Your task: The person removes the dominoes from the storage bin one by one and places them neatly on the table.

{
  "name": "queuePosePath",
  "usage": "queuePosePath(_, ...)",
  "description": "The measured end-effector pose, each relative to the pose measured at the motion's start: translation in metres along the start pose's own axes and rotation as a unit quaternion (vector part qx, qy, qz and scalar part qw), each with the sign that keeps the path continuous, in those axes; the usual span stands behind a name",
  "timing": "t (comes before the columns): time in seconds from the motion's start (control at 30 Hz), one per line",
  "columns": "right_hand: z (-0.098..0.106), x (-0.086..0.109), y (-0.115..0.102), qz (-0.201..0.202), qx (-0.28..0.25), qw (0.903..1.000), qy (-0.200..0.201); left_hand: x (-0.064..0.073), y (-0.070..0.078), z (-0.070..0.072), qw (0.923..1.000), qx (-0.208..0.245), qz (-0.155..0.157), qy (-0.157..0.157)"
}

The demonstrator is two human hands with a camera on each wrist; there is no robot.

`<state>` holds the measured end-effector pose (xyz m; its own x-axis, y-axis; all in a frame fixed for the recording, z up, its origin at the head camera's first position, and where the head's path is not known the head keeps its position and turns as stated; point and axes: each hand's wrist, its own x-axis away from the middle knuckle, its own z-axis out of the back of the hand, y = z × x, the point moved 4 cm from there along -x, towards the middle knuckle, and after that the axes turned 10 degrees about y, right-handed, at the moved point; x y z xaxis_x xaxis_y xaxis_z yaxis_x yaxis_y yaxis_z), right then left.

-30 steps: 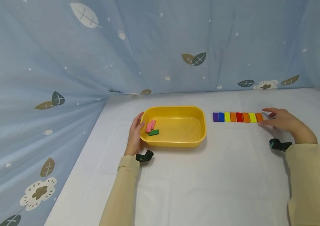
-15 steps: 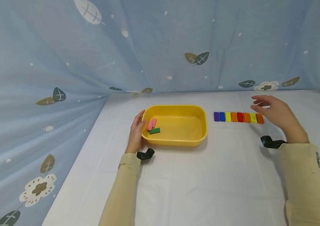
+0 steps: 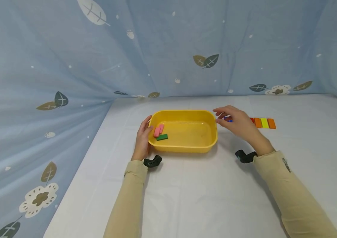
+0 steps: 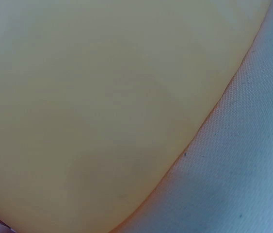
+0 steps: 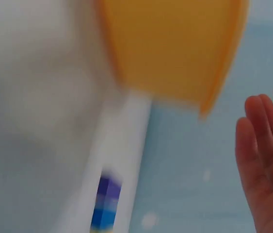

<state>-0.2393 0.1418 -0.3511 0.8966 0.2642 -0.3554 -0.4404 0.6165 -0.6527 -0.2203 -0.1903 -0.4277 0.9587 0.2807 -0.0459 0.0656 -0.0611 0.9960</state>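
A yellow plastic basin (image 3: 189, 132) rests on the white tabletop; two pink blocks (image 3: 157, 132) and a green block (image 3: 162, 137) lie at its left end. My left hand (image 3: 142, 140) grips the basin's left rim, thumb over the edge. The basin's wall (image 4: 102, 97) fills most of the left wrist view. My right hand (image 3: 238, 122), fingers loosely bent and holding nothing, hovers by the right rim. It hides part of the row of coloured blocks; an orange block (image 3: 271, 123) ends that row. The right wrist view shows a purple block (image 5: 108, 187) and a blue block (image 5: 102, 218), blurred.
A pale blue leaf-patterned cloth (image 3: 156, 49) hangs behind and to the left of the table. The white tabletop (image 3: 201, 191) stretches in front of the basin. A dark wrist camera (image 3: 245, 156) sits on my right wrist, another (image 3: 153, 161) on my left.
My right hand has left the right end of the block row and moved left to the basin's right rim. My left hand keeps its grip; the basin stays in place.
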Motion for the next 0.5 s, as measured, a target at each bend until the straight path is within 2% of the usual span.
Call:
queuePosePath(0.1,-0.018,-0.001,-0.019,0.022,-0.036,0.9988,-0.025,0.0,0.0,0.0,1.0,-0.001,0.002,0.001)
queuePosePath(0.23,-0.043,-0.004,-0.041,0.025,-0.062,0.9947,-0.078,0.0,0.0,0.0,1.0,0.0,0.003,-0.001)
queuePosePath(0.5,-0.099,-0.011,-0.078,0.015,-0.047,0.9887,-0.141,0.0,0.002,0.0,1.0,0.001,0.002,-0.002)
